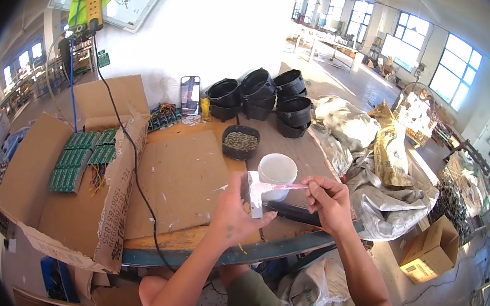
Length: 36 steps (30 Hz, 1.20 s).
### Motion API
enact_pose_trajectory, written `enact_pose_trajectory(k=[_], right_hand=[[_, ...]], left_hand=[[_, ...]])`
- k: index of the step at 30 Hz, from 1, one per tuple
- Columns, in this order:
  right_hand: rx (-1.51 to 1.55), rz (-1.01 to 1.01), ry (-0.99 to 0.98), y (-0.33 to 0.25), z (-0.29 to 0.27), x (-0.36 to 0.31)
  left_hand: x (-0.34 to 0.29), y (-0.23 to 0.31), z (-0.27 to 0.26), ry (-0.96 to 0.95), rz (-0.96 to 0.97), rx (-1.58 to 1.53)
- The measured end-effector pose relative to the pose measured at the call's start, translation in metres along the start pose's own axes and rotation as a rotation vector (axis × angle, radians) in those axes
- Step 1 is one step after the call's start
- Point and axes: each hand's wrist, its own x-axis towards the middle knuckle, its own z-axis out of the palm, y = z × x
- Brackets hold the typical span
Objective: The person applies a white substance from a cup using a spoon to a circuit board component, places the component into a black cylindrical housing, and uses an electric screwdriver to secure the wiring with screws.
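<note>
My left hand is closed around a small block-shaped part whose upward face looks white. In my right hand is a thin pink spatula, pinched near its end. Its tip, coated in white paste, touches the top of the part. Just behind stands a white plastic tub, with pale smears inside. Farther back is a black tray holding many small greenish-grey pieces. A long dark object lies on the table below the spatula, partly hidden by my right hand.
An open cardboard box with green circuit-board stacks stands at left; a black cable crosses its edge. Stacked black pots, a phone and wires line the wall. Sacks lie right of the table.
</note>
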Motion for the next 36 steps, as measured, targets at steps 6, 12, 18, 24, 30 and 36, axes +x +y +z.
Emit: enact_pose_trajectory(k=[6, 12, 18, 24, 30, 36], right_hand=[[-0.045, 0.004, -0.021, 0.002, -0.002, -0.012], [-0.052, -0.015, -0.032, 0.005, -0.004, -0.017], [-0.042, -0.06, -0.04, 0.009, -0.003, -0.022], [0.035, -0.068, -0.02, 0.026, 0.003, -0.022], [-0.104, -0.009, 0.005, 0.017, 0.003, -0.025], [-0.224, -0.088, -0.009, -0.003, -0.018, -0.015]], left_hand=[[0.0, -0.001, -0.001, 0.007, 0.004, 0.038], [0.0, 0.002, -0.001, -0.012, -0.038, -0.044], [-0.001, 0.002, 0.0, 0.064, -0.055, -0.002], [-0.002, 0.002, 0.001, 0.086, -0.073, 0.01], [-0.003, 0.0, -0.003, 0.07, 0.023, 0.148], [-0.003, -0.001, -0.004, -0.007, 0.041, 0.162]])
